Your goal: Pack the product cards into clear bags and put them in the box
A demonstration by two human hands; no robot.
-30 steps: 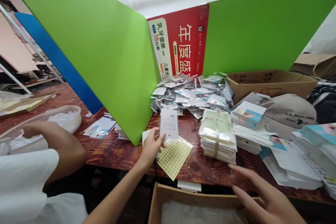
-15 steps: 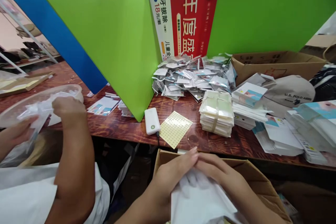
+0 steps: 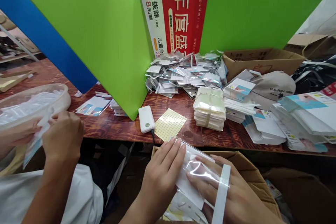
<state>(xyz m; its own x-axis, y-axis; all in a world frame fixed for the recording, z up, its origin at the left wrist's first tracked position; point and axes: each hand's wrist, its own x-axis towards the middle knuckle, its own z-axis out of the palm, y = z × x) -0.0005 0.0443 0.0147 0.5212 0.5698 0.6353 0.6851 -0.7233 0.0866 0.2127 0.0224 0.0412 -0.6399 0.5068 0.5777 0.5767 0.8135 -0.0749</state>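
Over an open cardboard box [image 3: 258, 182], a clear plastic bag [image 3: 203, 168] with a white card in it is between my two hands. Its white flap strip [image 3: 221, 194] points to the lower right. My left hand [image 3: 162, 166] grips the bag's left end, with the fingers pressed together along it. From the right, my right hand [image 3: 232, 185] is closed around the back of the bag, and its fingers show through the clear film. White and yellowish scraps [image 3: 182, 208] lie inside the box below.
On the table sit a white power bank [image 3: 146, 119], a sticker sheet [image 3: 170, 123], a banded stack of packets [image 3: 209, 108], card stacks [image 3: 265, 126], bagged cards [image 3: 183, 73] and a cap [image 3: 275, 84]. Green panels [image 3: 115, 24] stand upright. A co-worker's hand [image 3: 64, 138] works beside a plastic basin [image 3: 67, 96].
My hands have moved apart from their cupped pose over white paper, and the clear bag with its card now shows between them. The co-worker's hands have shifted down. The view has turned slightly right.
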